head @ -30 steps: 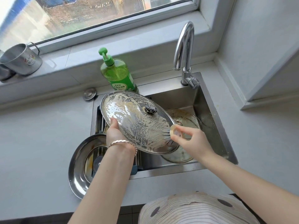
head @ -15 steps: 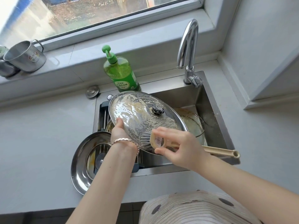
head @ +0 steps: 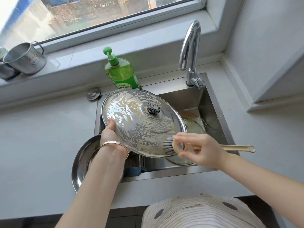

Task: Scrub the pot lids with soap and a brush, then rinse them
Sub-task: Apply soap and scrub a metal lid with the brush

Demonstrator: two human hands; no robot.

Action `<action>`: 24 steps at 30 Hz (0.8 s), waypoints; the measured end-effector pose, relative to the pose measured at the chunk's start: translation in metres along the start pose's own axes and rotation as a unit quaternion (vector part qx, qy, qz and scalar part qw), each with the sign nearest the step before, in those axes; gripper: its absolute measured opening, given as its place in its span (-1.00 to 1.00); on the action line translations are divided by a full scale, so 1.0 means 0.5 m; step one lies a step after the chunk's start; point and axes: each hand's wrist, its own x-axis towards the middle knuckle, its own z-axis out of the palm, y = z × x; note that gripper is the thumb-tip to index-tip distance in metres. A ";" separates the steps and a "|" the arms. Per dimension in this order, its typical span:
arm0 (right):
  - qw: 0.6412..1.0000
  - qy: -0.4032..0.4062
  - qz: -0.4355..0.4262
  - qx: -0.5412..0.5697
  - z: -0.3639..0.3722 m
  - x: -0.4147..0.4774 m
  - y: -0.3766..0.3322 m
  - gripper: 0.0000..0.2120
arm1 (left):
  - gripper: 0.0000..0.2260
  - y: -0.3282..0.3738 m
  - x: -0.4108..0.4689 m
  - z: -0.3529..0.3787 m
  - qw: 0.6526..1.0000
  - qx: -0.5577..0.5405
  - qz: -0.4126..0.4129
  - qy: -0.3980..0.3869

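Note:
A large steel pot lid (head: 139,122), smeared with soapy foam and topped by a dark knob, is tilted over the sink (head: 212,102). My left hand (head: 109,134) grips its left rim, thumb on top. My right hand (head: 199,149) holds a cream-handled brush (head: 171,146) by its head, bristles pressed against the lid's lower right edge, handle pointing right. A second lid (head: 194,125), glass and dirty, lies in the sink under the first. Another steel lid (head: 82,163) rests upside down on the counter at the sink's left front corner.
A green soap pump bottle (head: 120,73) stands behind the sink. The chrome faucet (head: 189,51) rises at the back right. A metal sink plug (head: 93,93) lies on the counter. Steel mugs (head: 24,59) sit on the windowsill at far left.
My right hand has shifted its hold from the handle's end to the brush head and keeps scrubbing the lid's lower edge. The lid stays tilted in my left hand.

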 end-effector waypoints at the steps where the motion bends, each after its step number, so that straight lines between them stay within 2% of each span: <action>1: 1.000 0.009 0.029 0.001 -0.011 -0.007 0.022 -0.55 | -0.75 0.002 0.002 -0.005 1.000 -0.001 0.000 -0.001; 3: 0.998 0.019 0.054 -0.006 -0.013 -0.006 0.032 -0.53 | -0.75 -0.003 0.001 -0.004 1.000 -0.007 -0.005 -0.019; 6: 1.000 -0.002 -0.007 0.011 0.016 0.013 -0.017 -0.55 | -0.74 -0.016 0.002 0.005 0.999 0.002 -0.018 -0.034; 9: 0.999 -0.022 0.002 0.039 0.011 0.005 -0.004 -0.55 | -0.73 -0.012 0.007 0.002 0.999 0.013 -0.013 -0.037; 11: 0.996 -0.003 0.084 0.037 -0.018 -0.003 0.044 -0.55 | -0.74 -0.002 0.011 -0.006 0.999 0.019 0.005 -0.030; 13: 0.976 0.020 0.211 0.038 -0.042 -0.006 0.079 -0.58 | -0.77 0.001 0.010 -0.010 0.999 0.039 0.015 -0.020; 15: 0.956 0.060 0.284 0.048 -0.048 0.007 0.093 -0.61 | -0.78 -0.001 0.007 -0.009 0.996 0.075 0.032 -0.021; 19: 0.922 0.157 0.312 0.167 -0.053 0.069 0.036 -0.56 | -0.74 -0.012 0.013 0.002 0.989 0.137 0.043 -0.041; 21: 0.926 0.143 0.314 0.152 -0.051 0.102 0.006 -0.52 | -0.68 -0.017 0.025 0.004 0.987 0.149 0.031 -0.049; 24: 0.932 0.079 0.331 0.126 -0.031 0.129 -0.020 -0.48 | -0.69 -0.017 0.037 0.006 0.981 0.183 0.033 -0.056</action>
